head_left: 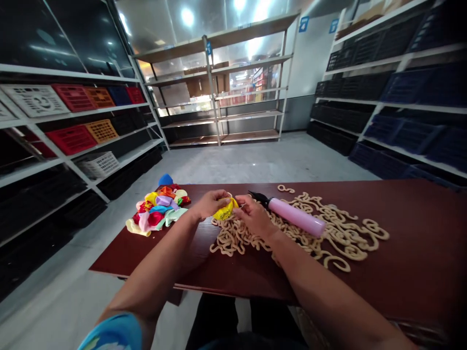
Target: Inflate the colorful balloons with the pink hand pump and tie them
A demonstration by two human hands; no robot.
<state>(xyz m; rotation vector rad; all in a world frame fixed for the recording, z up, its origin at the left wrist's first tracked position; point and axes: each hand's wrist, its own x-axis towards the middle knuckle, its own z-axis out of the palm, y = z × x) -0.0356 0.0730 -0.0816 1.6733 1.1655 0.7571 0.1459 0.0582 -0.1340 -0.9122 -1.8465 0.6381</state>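
Left hand (pixel 211 204) has a yellow balloon (pixel 225 210) pinched between thumb and fingers, narrow grip. Right hand (pixel 255 215) also narrow, fingertips closed on the balloon's right edge; exact finger contact there too small to tell. Balloon is limp, dark print on its front, held up between both hands over the table (pixel 419 233), near its middle. Both forearms reach in from the near side; blue patterned sleeve (pixel 113 333) on the left arm.

Just beside the right hand: pink pump (pixel 297 216) with black nozzle (pixel 258 197), lying at a slant on top of beige curly pieces (pixel 233 238). Curly pieces spread in a loose, tangled heap below the hands and off to the right, partly hidden by the right forearm. One small curl (pixel 286 189) lies apart, near the far edge.

Left part of table: pile of limp balloons (pixel 156 209), mixed red, pink, purple, green, cream, orange; blue one (pixel 165 180) at the back. Table top is dark reddish brown.

Beyond: grey floor (pixel 255 160), metal rack (pixel 215 120) at the back, left shelf (pixel 83 154) with white crate (pixel 34 99), red crate (pixel 71 138), others. Right shelf (pixel 396 61) carries dark crates (pixel 412 133).
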